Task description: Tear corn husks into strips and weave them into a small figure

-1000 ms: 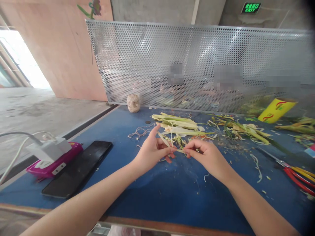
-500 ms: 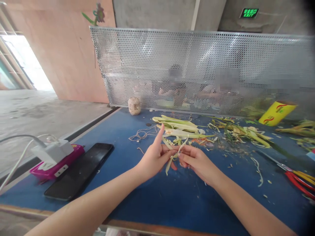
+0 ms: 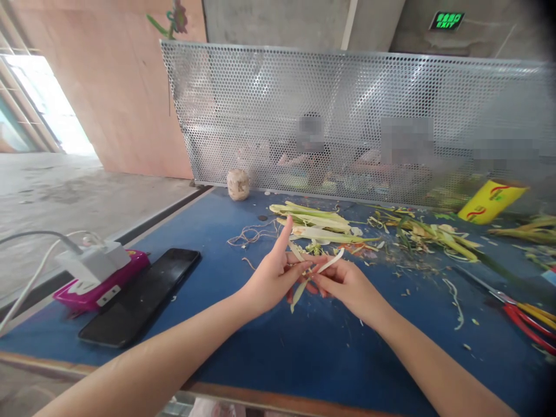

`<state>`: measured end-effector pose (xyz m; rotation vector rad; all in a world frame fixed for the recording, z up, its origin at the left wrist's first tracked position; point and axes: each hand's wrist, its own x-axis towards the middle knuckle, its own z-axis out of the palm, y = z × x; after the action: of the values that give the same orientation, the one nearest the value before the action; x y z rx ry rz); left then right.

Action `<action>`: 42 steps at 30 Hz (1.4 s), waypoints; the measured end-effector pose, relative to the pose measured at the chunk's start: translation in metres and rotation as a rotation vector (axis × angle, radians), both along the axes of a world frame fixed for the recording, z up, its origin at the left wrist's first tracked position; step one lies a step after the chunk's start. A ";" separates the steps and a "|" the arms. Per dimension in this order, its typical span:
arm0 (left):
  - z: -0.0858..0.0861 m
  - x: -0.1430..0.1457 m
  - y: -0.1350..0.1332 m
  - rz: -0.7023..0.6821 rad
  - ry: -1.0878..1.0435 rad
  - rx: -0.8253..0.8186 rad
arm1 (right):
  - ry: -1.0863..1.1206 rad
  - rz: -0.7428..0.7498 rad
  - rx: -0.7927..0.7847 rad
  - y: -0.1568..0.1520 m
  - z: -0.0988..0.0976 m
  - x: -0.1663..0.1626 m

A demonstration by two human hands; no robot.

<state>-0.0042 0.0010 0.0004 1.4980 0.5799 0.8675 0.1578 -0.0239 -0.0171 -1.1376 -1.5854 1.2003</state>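
Over the middle of the blue table (image 3: pixel 278 353) my left hand (image 3: pixel 271 278) and my right hand (image 3: pixel 343 284) meet, fingertips touching. Both pinch thin pale leaf strips (image 3: pixel 319 270) between them; one strip end sticks up to the right, another hangs down below the fingers. My left index finger points upward. Just behind the hands lies a pile of pale green leaves (image 3: pixel 317 223) and a tangle of twine (image 3: pixel 249 236).
A black phone (image 3: pixel 141 295) and a pink power strip with a white charger (image 3: pixel 98 272) lie at the left. Red-and-yellow scissors (image 3: pixel 521 315) lie at the right, a yellow roll (image 3: pixel 490 201) behind. A perforated metal screen (image 3: pixel 347 121) stands at the back, with people behind it.
The hands came together from slightly apart. The strip, first stretched straight between them, now bends, with loose ends sticking up and hanging down.
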 end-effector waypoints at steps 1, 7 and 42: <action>-0.001 0.000 0.001 0.014 -0.009 -0.008 | -0.008 -0.032 0.008 0.000 0.000 0.001; -0.006 0.001 0.004 0.039 -0.002 -0.054 | -0.120 -0.157 0.119 -0.001 -0.002 0.006; -0.002 0.001 -0.001 0.096 0.062 -0.147 | 0.082 -0.075 -0.026 0.002 -0.003 0.010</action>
<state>-0.0036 0.0000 -0.0014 1.3761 0.7508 0.8363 0.1681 -0.0222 -0.0201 -1.1403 -1.4569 1.2063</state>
